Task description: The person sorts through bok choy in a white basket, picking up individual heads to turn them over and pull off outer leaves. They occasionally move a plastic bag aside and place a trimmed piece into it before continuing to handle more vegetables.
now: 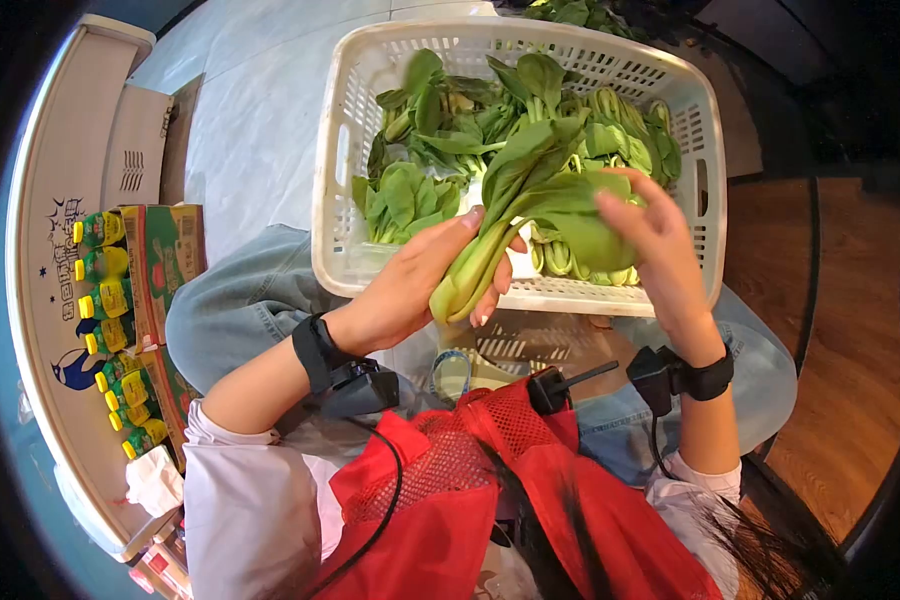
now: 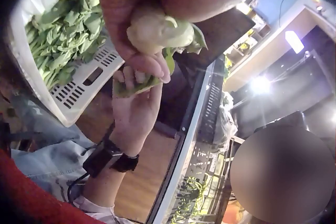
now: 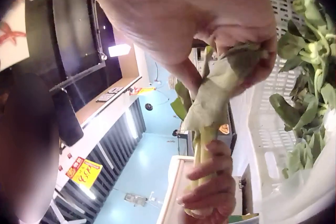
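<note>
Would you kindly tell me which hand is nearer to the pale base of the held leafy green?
The left: the left hand grips the stalks beside the pale base, while the right hand is farther off, holding a leaf at the opposite end.

Looks like a vegetable shop, judging by the big basket (image 1: 335, 235) of greens (image 1: 407, 200) beyond the left hand (image 1: 420, 275), matching bottles (image 1: 105, 265) left of it, racked vegetables (image 2: 190, 195) past the right hand (image 1: 662, 250), and a bright printed sign (image 3: 84, 172) overhead.
</note>
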